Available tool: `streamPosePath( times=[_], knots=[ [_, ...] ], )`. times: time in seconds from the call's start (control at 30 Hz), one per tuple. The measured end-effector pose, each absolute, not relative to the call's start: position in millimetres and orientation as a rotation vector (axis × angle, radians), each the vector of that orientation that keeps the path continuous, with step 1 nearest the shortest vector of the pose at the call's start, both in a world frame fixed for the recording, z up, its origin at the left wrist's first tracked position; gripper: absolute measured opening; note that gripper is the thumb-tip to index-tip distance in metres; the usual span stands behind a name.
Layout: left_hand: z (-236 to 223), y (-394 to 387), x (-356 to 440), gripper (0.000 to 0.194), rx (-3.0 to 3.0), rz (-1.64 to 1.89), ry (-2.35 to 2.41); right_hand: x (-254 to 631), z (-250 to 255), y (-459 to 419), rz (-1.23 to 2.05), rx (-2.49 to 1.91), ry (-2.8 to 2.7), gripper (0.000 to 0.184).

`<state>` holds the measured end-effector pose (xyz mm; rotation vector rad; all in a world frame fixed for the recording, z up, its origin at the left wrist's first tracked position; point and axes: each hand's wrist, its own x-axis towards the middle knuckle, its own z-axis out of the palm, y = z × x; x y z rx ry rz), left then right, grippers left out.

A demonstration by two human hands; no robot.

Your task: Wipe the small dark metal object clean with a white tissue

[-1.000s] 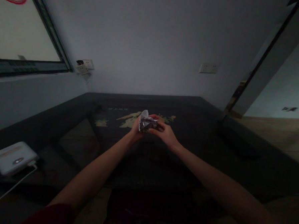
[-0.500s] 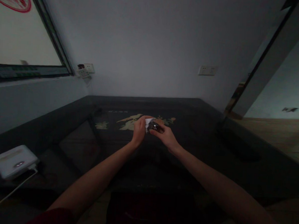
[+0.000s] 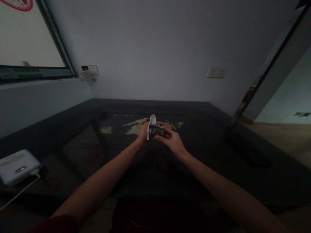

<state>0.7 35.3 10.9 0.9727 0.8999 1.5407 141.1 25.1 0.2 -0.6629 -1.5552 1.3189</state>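
Observation:
Over the dark table [image 3: 132, 164], a small dark, shiny packet [image 3: 156, 131] with a raised white flap [image 3: 152, 120] is between my two hands. My right hand [image 3: 173, 140] grips the packet's right side, thumb below and fingers along the upper edge. On the left, my left hand [image 3: 143, 132] is closed against the flap side; most of its fingers are hidden behind the packet. What the packet contains, if anything, is too dark to make out.
A white box-shaped device [image 3: 18, 166] with a cable [image 3: 12, 201] lies at the table's left. The tabletop carries a pale floral picture [image 3: 135, 127]. Behind it rises a wall with a socket plate [image 3: 216, 72]. A dark elongated object [image 3: 247, 151] is at the right.
The packet has turned between my hands, so its dark face shows more and the white flap stands higher. My left hand has shifted slightly down and behind it.

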Motion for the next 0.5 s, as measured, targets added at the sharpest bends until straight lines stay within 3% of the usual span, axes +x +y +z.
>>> streamPosePath(
  times=[0.27,0.5],
  knots=[
    [11.7,34.6,1.5,0.036,0.667,1.418,0.617,139.7,3.5,23.9,1.348,-0.649,-1.547,0.049],
    [7.6,29.7,2.8,0.032,1.193,1.769,1.027,140.4,-0.2,29.9,1.292,-0.626,-1.562,0.045]
  ],
)
